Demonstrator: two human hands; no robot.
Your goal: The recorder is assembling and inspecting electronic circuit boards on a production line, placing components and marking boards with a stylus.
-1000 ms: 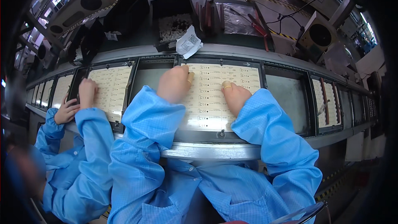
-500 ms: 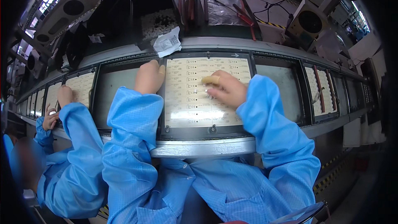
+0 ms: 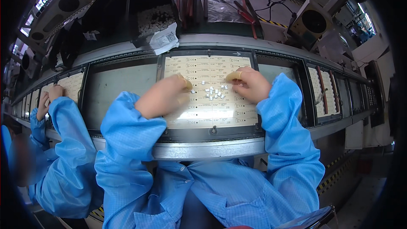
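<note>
A cream printed circuit board panel [image 3: 199, 121] lies in a dark frame [image 3: 186, 134] before me. Scattered on its middle is a small heap of white connector-like pieces [image 3: 215, 93]. Over the panel's left part is my left hand [image 3: 163, 96], smeared by motion; one loose white piece [image 3: 193, 91] shows by its fingertips. My right hand [image 3: 251, 86] rests at the heap's right side, thumb and forefinger drawn together close to white pieces; what is between them is hidden. Yellow finger cots cover fingertips on both hands.
Beyond the metal rail stand a black bin [image 3: 154, 19] of white pieces, a crumpled labelled bag [image 3: 164, 39] and a tray with red-handled tools [image 3: 246, 16]. Further framed panels [image 3: 324, 91] sit along the line. A co-worker's blue sleeve [image 3: 70, 131] is at left.
My left hand has moved right from the frame's left edge onto the panel. My right hand has shifted right, and a heap of white pieces now shows on the board.
</note>
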